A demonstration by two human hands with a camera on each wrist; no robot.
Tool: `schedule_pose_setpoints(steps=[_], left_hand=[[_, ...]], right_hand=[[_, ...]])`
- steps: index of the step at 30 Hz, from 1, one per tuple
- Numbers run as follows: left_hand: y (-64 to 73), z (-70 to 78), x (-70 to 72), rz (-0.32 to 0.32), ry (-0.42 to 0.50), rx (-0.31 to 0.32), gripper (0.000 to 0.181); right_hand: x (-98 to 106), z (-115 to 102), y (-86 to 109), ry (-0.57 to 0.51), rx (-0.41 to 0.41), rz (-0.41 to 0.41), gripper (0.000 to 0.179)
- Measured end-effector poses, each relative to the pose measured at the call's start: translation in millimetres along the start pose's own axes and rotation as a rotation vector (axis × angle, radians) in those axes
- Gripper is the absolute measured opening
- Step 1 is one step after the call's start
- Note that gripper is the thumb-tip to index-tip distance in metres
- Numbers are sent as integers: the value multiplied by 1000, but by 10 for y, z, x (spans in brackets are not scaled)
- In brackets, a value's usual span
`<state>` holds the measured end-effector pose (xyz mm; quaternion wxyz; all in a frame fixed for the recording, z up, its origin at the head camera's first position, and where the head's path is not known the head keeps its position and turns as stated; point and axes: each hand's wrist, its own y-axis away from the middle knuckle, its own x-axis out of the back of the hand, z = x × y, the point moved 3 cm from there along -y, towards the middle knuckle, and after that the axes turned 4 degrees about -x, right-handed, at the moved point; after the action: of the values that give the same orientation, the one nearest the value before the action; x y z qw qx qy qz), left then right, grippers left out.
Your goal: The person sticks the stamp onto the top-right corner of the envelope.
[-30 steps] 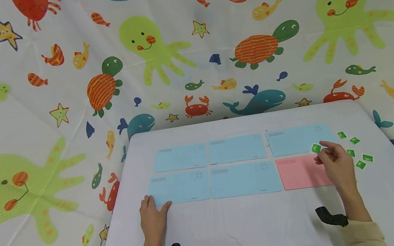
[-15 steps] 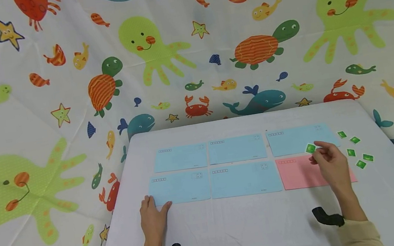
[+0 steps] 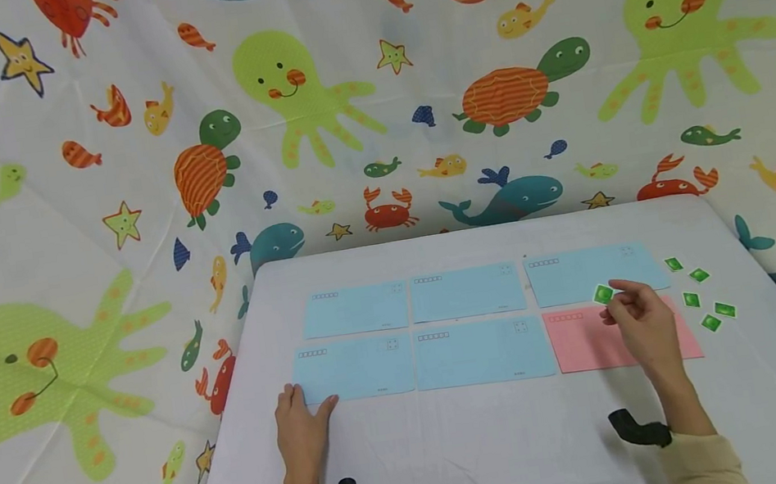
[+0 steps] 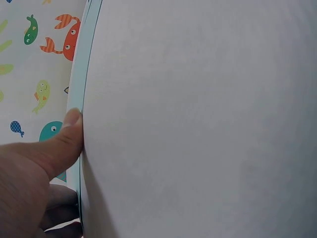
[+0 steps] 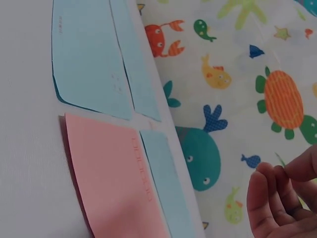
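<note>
My left hand (image 3: 302,440) rests at the lower-left corner of the near-left blue envelope (image 3: 354,372), thumb and fingers spread. In the left wrist view its thumb (image 4: 67,141) lies along the envelope's blue edge (image 4: 81,74). My right hand (image 3: 646,330) pinches a small green gem sticker (image 3: 603,294) with a white border between thumb and forefinger. In the head view the sticker overlaps the far-right blue envelope (image 3: 565,281), and the hand is over the pink envelope (image 3: 585,347). The right wrist view shows the curled fingers (image 5: 260,198), but not the sticker.
More blue envelopes, such as the near-middle one (image 3: 482,357), lie in two rows on the white table (image 3: 461,447). Several loose green stickers (image 3: 692,300) lie right of the envelopes. A curtain (image 3: 367,96) printed with sea animals hangs behind the table.
My right hand has moved a little to the left with the green sticker, away from the loose stickers, uncovering the right end of the pink envelope. My left hand has stayed in place.
</note>
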<state>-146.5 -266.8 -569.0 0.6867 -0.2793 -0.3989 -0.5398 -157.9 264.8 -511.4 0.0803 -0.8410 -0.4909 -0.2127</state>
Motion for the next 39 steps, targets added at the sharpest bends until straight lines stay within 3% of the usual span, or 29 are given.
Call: schedule_pose_setpoints(steps=[39], left_hand=[[-2, -3, -6, -4, 3, 9, 83]], right_hand=[[-200, -133, 114, -54, 115, -80, 34]])
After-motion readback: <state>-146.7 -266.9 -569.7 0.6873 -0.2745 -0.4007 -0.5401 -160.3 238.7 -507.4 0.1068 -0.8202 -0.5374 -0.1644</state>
